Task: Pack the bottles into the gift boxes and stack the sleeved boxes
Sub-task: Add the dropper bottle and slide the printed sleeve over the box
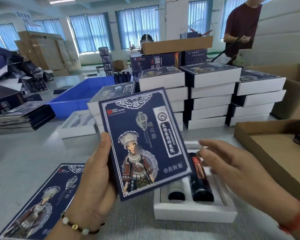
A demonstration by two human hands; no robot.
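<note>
Grey worktable (24, 153), glossy navy sleeve (142, 144), white foam-lined box (194, 213)

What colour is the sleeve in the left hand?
Dark navy sleeve with silver-white ornament and a costumed figure print; head view, the only one.

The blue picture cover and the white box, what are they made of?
The blue cover, held in the left hand, looks like thin printed cardboard: flat, stiff, sharp-edged, slightly shiny silver patterns. The white box looks like matte paperboard; its insert could be foam or card, hard to tell.
</note>
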